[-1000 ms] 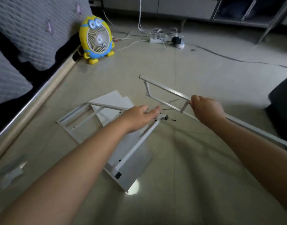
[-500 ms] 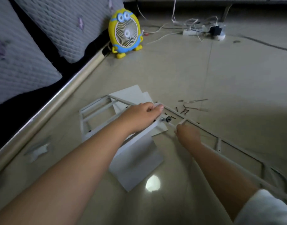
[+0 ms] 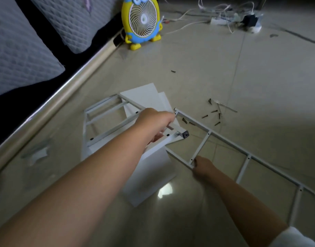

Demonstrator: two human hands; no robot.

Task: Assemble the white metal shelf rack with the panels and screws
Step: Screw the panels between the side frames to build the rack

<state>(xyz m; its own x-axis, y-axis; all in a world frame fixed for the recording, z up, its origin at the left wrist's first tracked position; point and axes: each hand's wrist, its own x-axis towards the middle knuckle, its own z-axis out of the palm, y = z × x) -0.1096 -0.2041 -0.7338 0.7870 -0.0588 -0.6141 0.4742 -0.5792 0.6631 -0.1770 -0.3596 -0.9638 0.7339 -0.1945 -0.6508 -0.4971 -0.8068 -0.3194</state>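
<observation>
text: none legible | labels: none | numbers: none

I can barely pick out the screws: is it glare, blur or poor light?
Head view: dim overall, corners darker; one glare patch on the floor beside the white panel, well clear of the screws; right hand slightly motion-blurred; the side frame bows at the right edge, lens distortion.

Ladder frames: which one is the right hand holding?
The long right frame, running to the lower right corner; the right hand grips its near rail. The left frame, held by the left hand, lies over the white panels.
</observation>
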